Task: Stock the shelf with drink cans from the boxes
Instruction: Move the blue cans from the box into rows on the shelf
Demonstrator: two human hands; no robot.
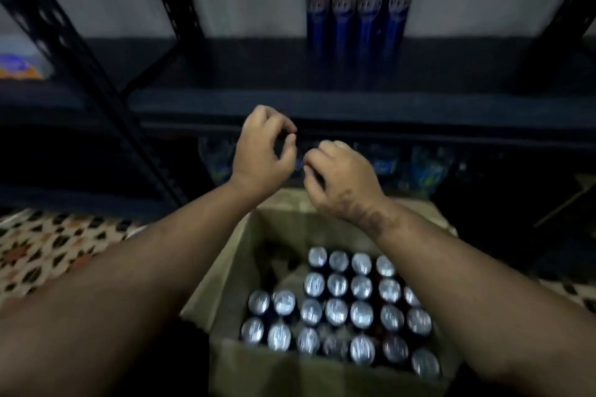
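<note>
An open cardboard box (225, 271) stands on the floor below me, holding several upright drink cans (337, 311) with silver tops. Several tall blue cans (361, 16) stand in a row on the dark shelf (258, 74) ahead. My left hand (263, 151) and my right hand (342, 177) hover side by side above the box's far edge, in front of the shelf's front rim. Both have loosely curled fingers and hold nothing. The picture is blurred by motion.
Black perforated shelf uprights (64, 42) slant at the left, another at the right (567, 10). Wrapped bottles (429, 167) show dimly on the lower shelf. A patterned floor (48, 248) lies at the left. An orange and blue pack (19, 68) sits far left.
</note>
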